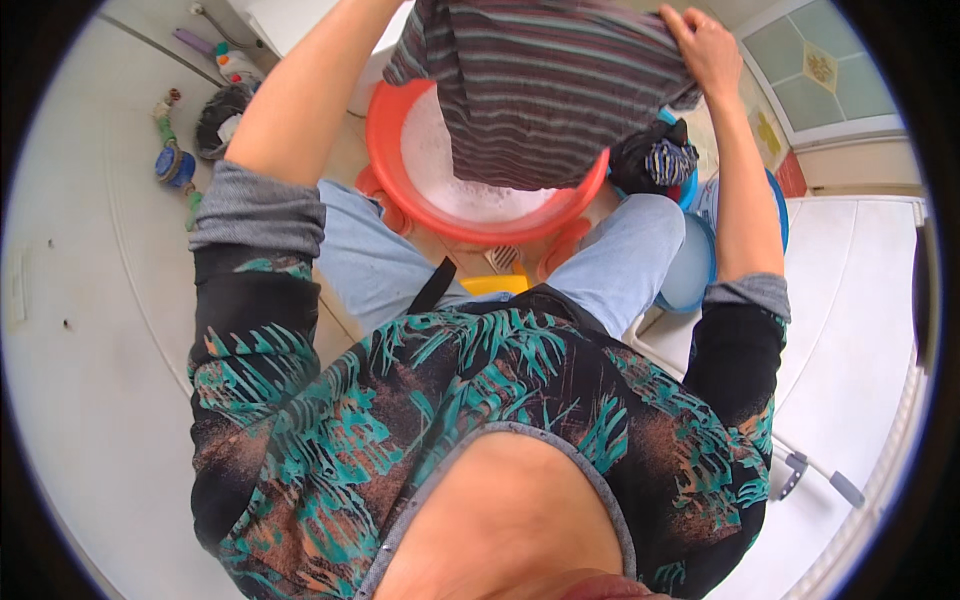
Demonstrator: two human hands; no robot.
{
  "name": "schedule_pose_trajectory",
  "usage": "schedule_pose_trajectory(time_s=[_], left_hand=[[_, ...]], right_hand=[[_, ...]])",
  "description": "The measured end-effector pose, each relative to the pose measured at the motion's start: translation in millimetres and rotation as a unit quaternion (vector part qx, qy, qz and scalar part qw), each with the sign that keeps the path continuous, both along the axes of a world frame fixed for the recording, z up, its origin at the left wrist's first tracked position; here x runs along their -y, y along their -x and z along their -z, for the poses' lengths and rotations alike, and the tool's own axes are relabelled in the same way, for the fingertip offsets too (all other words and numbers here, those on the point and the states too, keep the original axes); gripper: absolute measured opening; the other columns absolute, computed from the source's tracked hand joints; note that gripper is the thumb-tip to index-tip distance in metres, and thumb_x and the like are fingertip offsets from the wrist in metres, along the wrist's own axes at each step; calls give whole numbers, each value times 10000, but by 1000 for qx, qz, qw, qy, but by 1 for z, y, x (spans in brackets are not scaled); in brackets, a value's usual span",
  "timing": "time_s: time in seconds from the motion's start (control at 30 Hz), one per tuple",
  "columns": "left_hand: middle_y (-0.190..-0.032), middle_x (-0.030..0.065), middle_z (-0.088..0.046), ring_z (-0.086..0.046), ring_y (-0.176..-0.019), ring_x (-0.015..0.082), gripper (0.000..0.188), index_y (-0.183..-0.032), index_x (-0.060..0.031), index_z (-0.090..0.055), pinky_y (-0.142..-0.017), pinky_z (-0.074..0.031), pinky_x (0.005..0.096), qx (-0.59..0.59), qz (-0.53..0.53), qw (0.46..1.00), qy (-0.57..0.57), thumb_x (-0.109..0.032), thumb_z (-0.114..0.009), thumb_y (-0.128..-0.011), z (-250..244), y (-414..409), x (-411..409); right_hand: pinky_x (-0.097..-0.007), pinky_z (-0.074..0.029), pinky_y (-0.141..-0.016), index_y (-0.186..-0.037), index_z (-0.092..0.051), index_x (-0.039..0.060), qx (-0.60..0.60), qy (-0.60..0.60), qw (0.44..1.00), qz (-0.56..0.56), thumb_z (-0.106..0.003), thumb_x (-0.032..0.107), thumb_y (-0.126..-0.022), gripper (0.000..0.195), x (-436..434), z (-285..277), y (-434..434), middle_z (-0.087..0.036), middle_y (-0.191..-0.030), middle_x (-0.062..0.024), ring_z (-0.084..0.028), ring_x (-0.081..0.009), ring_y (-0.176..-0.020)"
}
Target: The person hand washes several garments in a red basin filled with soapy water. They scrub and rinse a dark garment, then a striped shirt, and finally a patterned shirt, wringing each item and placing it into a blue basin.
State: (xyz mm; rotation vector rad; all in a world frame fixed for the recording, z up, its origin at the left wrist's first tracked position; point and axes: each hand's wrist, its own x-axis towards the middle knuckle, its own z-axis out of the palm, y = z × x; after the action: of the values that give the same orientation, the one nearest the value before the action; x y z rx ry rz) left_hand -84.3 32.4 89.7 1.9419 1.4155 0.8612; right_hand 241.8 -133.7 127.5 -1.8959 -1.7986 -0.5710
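A dark garment (540,97) with thin grey and reddish stripes hangs spread in front of me. My right hand (709,52) grips its upper right edge between thumb and fingers. My left forearm reaches up past the top of the picture, so the left hand is out of view. Below the cloth stands a red plastic basin (379,150) between my knees. Foamy, whitish water (427,142) fills the part of it that shows. The garment's lower edge hangs over the basin; whether it touches the water I cannot tell.
Right of the basin, dark and striped clothes (660,161) are heaped in a blue container. A blue-rimmed tub (686,262) stands nearer me. A floor drain (504,259) and part of a yellow object (495,285) show between my legs. Blue-and-green pipework (175,166) runs along the left wall.
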Motion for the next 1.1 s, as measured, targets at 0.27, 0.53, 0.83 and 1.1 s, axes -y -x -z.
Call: schedule_pose_trajectory(time_s=[0.27,0.53,0.83,1.1], left_hand=[[-700,133,-634,-584,-586,213,204,-793,21,-664,-521,-459,352,140,-20,990,-22,-64,-519,-678,0,-17,25],[-1087,206,-502,-514,-1014,345,311,-1019,-92,-646,-906,-420,405,-7,-31,994,-107,-47,-540,-730,156,-10,73],[-1125,182,-515,-505,-1074,363,281,-1011,-37,-634,-908,-424,454,-322,187,888,268,-168,-549,-778,451,4,120],[-1404,132,-294,-322,-1260,378,617,-1310,-164,-422,-961,-339,554,-333,96,926,148,-331,-660,-767,454,-31,77]], right_hand=[[-308,-390,-501,-755,-561,26,-182,-132,971,-82,-542,279,-911,298,-27,31,-4,-550,-635,-80,-534,-157,-565],[-367,-465,-593,-794,-590,83,-221,36,966,-131,-622,287,-831,210,20,185,22,-596,-739,-123,-591,-298,-693],[-448,-509,-691,-853,-593,60,-189,475,856,-78,-597,361,-801,305,39,440,56,-648,-814,-168,-631,-349,-794],[-546,-355,-950,-1273,-495,186,-123,413,899,78,-632,486,-749,620,-12,503,43,-332,-1412,-160,-282,-426,-1279]])
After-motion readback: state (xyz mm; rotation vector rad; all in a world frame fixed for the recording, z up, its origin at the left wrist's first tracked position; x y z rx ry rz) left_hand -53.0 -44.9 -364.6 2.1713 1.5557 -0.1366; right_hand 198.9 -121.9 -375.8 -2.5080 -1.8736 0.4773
